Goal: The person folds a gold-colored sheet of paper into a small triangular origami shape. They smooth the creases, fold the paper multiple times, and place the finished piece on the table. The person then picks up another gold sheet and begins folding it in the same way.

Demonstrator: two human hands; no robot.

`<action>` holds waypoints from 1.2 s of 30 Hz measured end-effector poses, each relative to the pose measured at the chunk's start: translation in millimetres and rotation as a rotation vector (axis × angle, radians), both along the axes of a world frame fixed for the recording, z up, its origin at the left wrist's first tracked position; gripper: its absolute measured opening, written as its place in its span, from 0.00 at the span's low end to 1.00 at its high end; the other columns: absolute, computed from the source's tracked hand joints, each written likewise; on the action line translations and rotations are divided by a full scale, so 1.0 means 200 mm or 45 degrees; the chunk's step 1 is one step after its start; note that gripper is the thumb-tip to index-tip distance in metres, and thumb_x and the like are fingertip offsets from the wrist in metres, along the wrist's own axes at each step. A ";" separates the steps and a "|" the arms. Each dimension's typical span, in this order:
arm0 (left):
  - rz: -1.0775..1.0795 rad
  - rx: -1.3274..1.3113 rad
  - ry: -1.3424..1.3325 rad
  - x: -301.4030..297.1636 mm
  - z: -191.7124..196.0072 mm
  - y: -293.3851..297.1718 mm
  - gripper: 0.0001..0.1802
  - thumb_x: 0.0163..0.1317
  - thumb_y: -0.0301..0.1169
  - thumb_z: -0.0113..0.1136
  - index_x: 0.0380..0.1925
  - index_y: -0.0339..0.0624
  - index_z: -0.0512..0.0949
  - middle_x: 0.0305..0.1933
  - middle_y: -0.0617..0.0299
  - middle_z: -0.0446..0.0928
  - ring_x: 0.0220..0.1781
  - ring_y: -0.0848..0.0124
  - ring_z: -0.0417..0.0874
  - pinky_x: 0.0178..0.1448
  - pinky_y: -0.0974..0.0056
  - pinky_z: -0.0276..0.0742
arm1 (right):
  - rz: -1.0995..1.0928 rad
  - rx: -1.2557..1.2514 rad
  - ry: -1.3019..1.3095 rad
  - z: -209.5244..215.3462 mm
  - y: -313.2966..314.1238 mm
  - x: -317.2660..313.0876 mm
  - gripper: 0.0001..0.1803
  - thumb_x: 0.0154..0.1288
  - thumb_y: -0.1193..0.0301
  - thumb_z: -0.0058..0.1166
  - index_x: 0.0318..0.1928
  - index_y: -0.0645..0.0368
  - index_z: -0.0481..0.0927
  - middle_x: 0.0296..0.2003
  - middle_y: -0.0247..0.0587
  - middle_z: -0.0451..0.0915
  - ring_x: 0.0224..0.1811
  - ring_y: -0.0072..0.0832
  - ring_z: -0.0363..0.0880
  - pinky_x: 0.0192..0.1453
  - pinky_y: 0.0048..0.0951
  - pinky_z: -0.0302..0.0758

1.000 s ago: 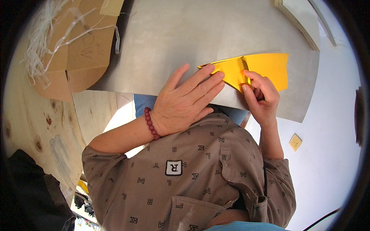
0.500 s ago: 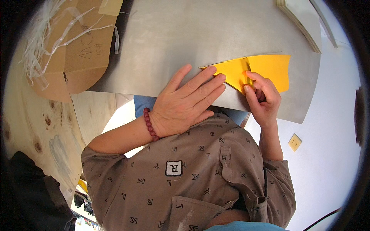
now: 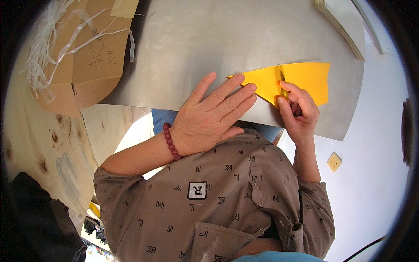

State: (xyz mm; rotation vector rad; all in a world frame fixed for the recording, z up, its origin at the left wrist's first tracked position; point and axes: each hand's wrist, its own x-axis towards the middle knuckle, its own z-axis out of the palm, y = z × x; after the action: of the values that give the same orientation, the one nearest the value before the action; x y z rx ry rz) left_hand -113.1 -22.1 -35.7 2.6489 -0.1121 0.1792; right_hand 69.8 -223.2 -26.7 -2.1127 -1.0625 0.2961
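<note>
The broad grey metal tabletop (image 3: 209,39) lay before me; on it, at two o'clock, sat the tapering yellow sheet (image 3: 307,78); my left hand (image 3: 209,115), splayed and gripping nothing, touched its nine-o'clock end; my right hand (image 3: 302,108), half-curled, touched its glossy golden band (image 3: 281,74), though whether it pinched I couldn't tell.

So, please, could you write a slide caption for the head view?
Left grip outspread at the narrow end of a yellow sheet, right grip at its shiny strip, on a gray tabletop.
</note>
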 end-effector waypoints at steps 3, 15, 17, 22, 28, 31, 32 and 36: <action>0.008 -0.006 -0.001 0.00 0.00 0.00 0.45 0.57 0.51 0.70 0.74 0.47 0.71 0.80 0.63 0.67 0.85 0.61 0.59 0.86 0.41 0.47 | -0.006 -0.001 0.003 0.00 0.00 0.00 0.19 0.61 0.81 0.69 0.54 0.58 0.88 0.26 0.26 0.74 0.22 0.13 0.66 0.26 0.19 0.62; 0.009 0.019 0.026 0.00 0.01 0.00 0.43 0.61 0.53 0.64 0.75 0.51 0.70 0.81 0.64 0.66 0.84 0.61 0.61 0.86 0.42 0.48 | 0.009 -0.023 -0.025 0.01 0.00 0.00 0.18 0.62 0.80 0.69 0.54 0.58 0.88 0.26 0.27 0.75 0.22 0.14 0.67 0.27 0.20 0.63; 0.009 0.022 0.031 0.00 0.01 0.00 0.43 0.61 0.53 0.64 0.75 0.51 0.69 0.81 0.64 0.65 0.84 0.61 0.60 0.86 0.42 0.48 | 0.011 -0.022 -0.020 0.01 0.00 0.00 0.18 0.62 0.80 0.68 0.54 0.58 0.88 0.27 0.27 0.76 0.23 0.14 0.67 0.27 0.20 0.63; 0.020 0.026 0.031 0.01 0.01 0.00 0.44 0.61 0.53 0.65 0.76 0.50 0.69 0.81 0.64 0.65 0.84 0.61 0.60 0.86 0.42 0.48 | -0.016 -0.035 -0.010 0.01 0.01 -0.01 0.18 0.62 0.80 0.68 0.54 0.57 0.88 0.27 0.27 0.76 0.22 0.15 0.67 0.27 0.20 0.64; -0.012 0.029 0.109 0.02 0.02 0.00 0.45 0.58 0.51 0.69 0.75 0.50 0.70 0.81 0.59 0.65 0.84 0.60 0.60 0.84 0.43 0.50 | -0.051 -0.001 0.039 0.02 0.02 -0.01 0.17 0.62 0.79 0.67 0.52 0.55 0.88 0.27 0.31 0.77 0.23 0.20 0.72 0.29 0.24 0.68; 0.008 0.012 0.109 0.01 0.02 0.01 0.46 0.57 0.50 0.71 0.75 0.49 0.70 0.82 0.56 0.63 0.85 0.59 0.60 0.84 0.43 0.50 | -0.035 -0.010 0.016 0.02 0.03 -0.02 0.16 0.62 0.79 0.67 0.52 0.55 0.88 0.27 0.32 0.78 0.24 0.23 0.74 0.29 0.26 0.70; 0.009 0.014 0.098 0.01 0.02 0.01 0.46 0.57 0.50 0.71 0.75 0.48 0.69 0.82 0.54 0.63 0.85 0.59 0.60 0.84 0.43 0.50 | -0.026 -0.012 0.024 0.02 0.03 -0.02 0.16 0.62 0.78 0.67 0.51 0.55 0.88 0.26 0.33 0.78 0.24 0.23 0.74 0.29 0.26 0.70; 0.020 -0.011 0.107 0.00 0.01 0.02 0.49 0.58 0.52 0.70 0.77 0.43 0.65 0.83 0.52 0.61 0.85 0.58 0.61 0.84 0.43 0.48 | -0.025 0.009 -0.021 0.02 0.05 -0.03 0.16 0.62 0.78 0.66 0.51 0.55 0.88 0.25 0.34 0.78 0.25 0.27 0.76 0.31 0.29 0.71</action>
State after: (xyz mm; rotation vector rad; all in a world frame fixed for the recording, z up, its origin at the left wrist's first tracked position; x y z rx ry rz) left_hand -113.5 -18.6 -33.4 2.6451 -0.0631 0.0727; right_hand 63.9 -213.2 -22.7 -2.1217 -1.0504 0.2657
